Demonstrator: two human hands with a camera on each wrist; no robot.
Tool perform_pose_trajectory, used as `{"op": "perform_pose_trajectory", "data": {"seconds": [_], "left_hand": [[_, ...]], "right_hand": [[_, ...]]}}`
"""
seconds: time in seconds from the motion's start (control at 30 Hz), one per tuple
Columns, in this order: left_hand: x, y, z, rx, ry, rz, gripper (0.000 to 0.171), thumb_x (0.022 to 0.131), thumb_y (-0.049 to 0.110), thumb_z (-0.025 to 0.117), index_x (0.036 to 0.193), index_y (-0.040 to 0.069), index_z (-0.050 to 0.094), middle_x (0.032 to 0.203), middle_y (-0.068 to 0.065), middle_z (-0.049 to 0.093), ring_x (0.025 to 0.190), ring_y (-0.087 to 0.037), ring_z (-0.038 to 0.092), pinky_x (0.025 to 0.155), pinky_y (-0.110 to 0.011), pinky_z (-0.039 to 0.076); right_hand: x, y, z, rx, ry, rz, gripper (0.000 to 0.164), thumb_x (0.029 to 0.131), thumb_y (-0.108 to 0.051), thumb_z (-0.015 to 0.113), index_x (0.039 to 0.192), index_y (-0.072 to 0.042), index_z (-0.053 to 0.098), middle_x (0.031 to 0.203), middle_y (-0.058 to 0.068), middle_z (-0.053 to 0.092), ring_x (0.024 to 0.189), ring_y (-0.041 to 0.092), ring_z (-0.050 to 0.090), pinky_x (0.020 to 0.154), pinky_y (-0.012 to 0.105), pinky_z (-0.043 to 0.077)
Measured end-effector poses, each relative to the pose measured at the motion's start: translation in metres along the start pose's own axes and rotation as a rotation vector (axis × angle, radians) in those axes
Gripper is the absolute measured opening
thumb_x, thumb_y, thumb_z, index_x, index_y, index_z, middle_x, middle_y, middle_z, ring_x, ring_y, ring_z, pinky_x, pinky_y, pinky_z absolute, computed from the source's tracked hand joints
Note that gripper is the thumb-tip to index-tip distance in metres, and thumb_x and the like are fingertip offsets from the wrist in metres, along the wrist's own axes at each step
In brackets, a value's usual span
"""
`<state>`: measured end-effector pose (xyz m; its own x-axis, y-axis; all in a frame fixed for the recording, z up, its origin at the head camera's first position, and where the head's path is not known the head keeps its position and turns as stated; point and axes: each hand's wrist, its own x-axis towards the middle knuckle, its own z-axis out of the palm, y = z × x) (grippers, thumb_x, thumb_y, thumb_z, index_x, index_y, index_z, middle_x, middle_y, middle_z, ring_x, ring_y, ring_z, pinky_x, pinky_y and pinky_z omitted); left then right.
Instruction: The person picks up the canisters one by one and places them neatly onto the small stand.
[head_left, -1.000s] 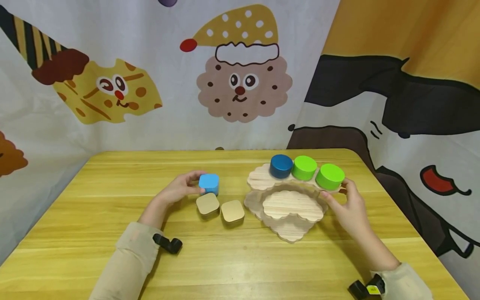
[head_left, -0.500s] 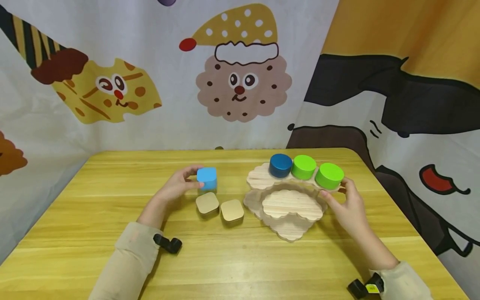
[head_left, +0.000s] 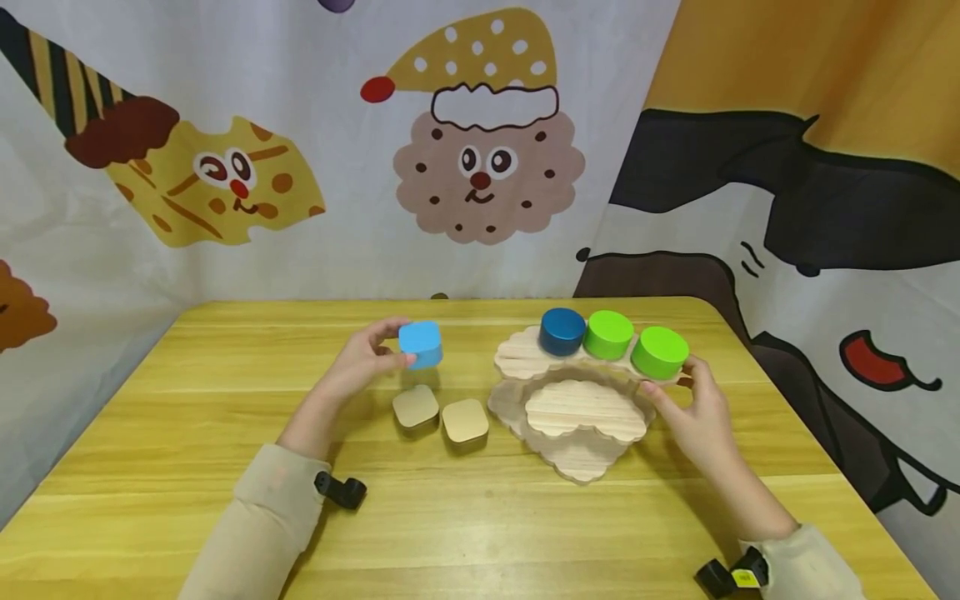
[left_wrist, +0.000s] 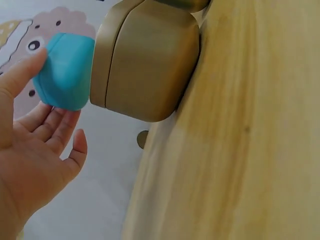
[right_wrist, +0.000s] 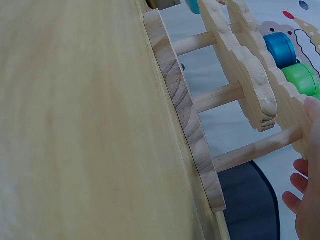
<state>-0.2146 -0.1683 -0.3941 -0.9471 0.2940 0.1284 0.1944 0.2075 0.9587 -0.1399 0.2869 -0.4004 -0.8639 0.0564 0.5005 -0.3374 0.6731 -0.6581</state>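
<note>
My left hand (head_left: 358,362) pinches a small light blue tin (head_left: 421,344) with rounded corners, thumb in front and fingers behind. In the left wrist view, the light blue tin (left_wrist: 67,72) sits between thumb and fingers, with the little finger sticking out. Two gold tins (head_left: 416,407) (head_left: 465,422) stand on the table just below it. My right hand (head_left: 699,415) grips the right end of the upper shelf of a tiered wooden stand (head_left: 517,357). Along that shelf are a dark blue round tin (head_left: 562,332) and two green round tins (head_left: 609,335) (head_left: 660,352).
The stand has a lower cloud-shaped shelf (head_left: 585,410) and a base (right_wrist: 187,115) joined by round dowels (right_wrist: 220,97). Behind the wooden table (head_left: 480,533) hangs a printed curtain (head_left: 300,267). A black camera is worn at each wrist.
The light blue tin has risen from behind the gold tins and moved slightly away from me, clear of the table, in my left hand. My right hand and the stand stay put.
</note>
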Motion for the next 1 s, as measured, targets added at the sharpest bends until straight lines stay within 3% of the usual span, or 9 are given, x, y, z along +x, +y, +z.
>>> {"op": "perform_pose_trajectory", "data": {"seconds": [0.33,0.7,1.0], "left_hand": [[-0.001,0.018,0.012,-0.039,0.031,0.046,0.055,0.082,0.008,0.075,0.131,0.002,0.053,0.120,-0.013,0.056,0.109,-0.028,0.046,0.083,-0.034,0.040],[-0.004,0.038,0.027,-0.018,0.049,0.092,0.055,0.079,0.008,0.078,0.129,0.002,0.055,0.119,-0.011,0.059,0.109,-0.023,0.048,0.086,-0.039,0.038],[-0.004,0.054,0.044,-0.005,0.055,0.128,0.056,0.077,0.010,0.080,0.127,0.004,0.057,0.116,-0.008,0.061,0.108,-0.021,0.050,0.087,-0.043,0.038]], "right_hand": [[0.000,-0.001,0.000,-0.005,0.003,-0.010,0.056,0.087,-0.013,0.072,0.130,0.008,0.042,0.123,0.021,0.052,0.109,0.032,0.048,0.087,0.013,0.032],[0.000,-0.001,0.000,-0.018,-0.003,-0.004,0.056,0.088,-0.014,0.071,0.130,0.008,0.042,0.123,0.022,0.052,0.110,0.033,0.048,0.091,0.028,0.037],[0.000,-0.001,0.000,-0.017,0.001,-0.007,0.056,0.088,-0.013,0.072,0.130,0.008,0.042,0.123,0.021,0.052,0.110,0.032,0.048,0.089,0.020,0.035]]}}
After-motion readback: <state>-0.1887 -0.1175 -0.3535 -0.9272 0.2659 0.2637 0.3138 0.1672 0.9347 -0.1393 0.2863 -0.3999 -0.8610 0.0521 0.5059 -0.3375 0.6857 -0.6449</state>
